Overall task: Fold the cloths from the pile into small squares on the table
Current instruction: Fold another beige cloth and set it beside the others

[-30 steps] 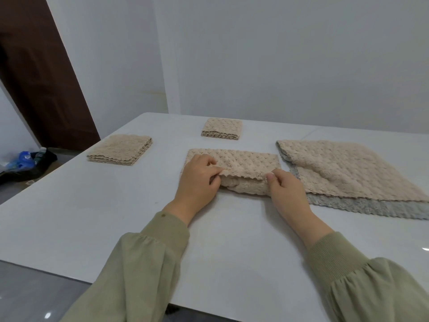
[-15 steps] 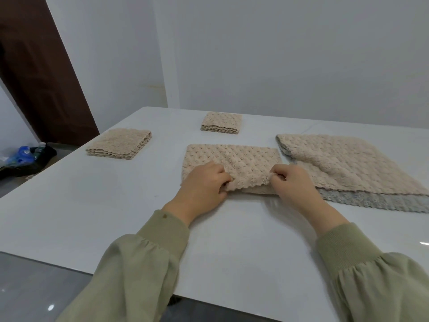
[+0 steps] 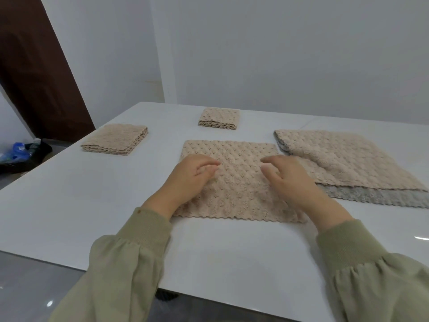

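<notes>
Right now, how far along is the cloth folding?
Done: the far-left folded square and the far-centre folded square. In hand: the beige cloth lies as a flat rectangle, not yet square, under the left hand and right hand, fingers loose. Left: the pile at right, beige over a grey cloth.

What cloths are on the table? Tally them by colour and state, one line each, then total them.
Folded beige squares: 2, one left, one far
Part-folded beige cloth, centre: 1
Unfolded beige cloth, right: 1
Grey cloth beneath it: 1
Total: 5
</notes>
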A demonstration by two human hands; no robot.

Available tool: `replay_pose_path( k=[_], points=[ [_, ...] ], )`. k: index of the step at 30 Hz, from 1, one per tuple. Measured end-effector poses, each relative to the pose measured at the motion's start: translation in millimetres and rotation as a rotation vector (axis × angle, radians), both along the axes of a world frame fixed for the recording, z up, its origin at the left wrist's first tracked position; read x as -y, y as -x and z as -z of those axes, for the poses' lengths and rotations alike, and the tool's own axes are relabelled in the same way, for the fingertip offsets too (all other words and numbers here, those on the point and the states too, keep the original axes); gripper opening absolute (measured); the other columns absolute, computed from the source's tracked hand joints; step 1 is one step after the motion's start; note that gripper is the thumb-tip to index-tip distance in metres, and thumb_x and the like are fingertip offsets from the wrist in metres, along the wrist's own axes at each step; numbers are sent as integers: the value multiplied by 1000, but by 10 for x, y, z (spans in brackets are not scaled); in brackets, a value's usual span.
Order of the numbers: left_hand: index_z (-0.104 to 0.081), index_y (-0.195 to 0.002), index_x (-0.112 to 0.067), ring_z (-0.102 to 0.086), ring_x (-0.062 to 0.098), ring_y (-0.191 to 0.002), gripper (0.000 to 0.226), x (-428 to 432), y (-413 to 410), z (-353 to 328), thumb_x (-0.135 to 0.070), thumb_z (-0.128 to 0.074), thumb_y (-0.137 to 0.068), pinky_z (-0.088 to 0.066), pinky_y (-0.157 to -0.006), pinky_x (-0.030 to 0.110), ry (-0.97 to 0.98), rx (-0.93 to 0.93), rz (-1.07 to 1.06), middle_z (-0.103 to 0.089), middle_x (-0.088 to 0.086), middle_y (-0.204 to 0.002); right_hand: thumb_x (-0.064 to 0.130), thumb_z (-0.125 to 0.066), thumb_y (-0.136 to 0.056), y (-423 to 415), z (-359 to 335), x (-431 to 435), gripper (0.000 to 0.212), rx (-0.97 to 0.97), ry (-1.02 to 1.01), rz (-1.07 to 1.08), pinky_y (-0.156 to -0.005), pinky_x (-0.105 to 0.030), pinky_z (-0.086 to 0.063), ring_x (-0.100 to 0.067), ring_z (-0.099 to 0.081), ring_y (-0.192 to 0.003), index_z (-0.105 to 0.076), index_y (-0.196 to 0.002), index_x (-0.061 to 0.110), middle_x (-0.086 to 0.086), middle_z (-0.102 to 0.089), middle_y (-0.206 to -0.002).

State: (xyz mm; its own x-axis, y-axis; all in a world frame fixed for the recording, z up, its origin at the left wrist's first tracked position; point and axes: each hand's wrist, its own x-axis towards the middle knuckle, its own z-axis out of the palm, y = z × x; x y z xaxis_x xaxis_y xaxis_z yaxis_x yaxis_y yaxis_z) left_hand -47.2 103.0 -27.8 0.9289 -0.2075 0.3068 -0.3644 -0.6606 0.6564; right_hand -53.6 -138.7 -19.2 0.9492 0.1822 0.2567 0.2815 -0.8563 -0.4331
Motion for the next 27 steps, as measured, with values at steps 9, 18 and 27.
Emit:
replay_pose_path(
  k=[9, 18, 27],
  points=[
    [-36, -142, -26, -32, 21, -132, 63, 5, -16, 62, -62, -37, -90, -30, -109, 37, -712, -113, -15, -38, -3, -147, 64, -31, -90, -124, 227, -15, 73, -339, 433, -93, -117, -47, 5, -19, 9, -146, -1, -150, 34, 4, 9, -159],
    [-49, -134, -27, -37, 20, -132, 43, -94, -277, 0, -45, -39, -97, -32, -107, 38, -433, 33, -124, -44, -1, -145, 54, -29, -95, -171, 70, -163, 56, -154, 273, -85, -117, -50, -1, -17, -7, -146, -28, -146, 30, 1, -11, -159],
    [-32, -145, -26, -15, 18, -144, 53, -430, -713, 269, -48, -34, -97, -16, -116, 43, -503, -135, -185, -22, -2, -156, 55, -34, -94, -621, -137, -218, 55, -227, 332, -39, -104, -44, -40, -22, -51, -119, -49, -132, 18, -3, -52, -136]
  ],
)
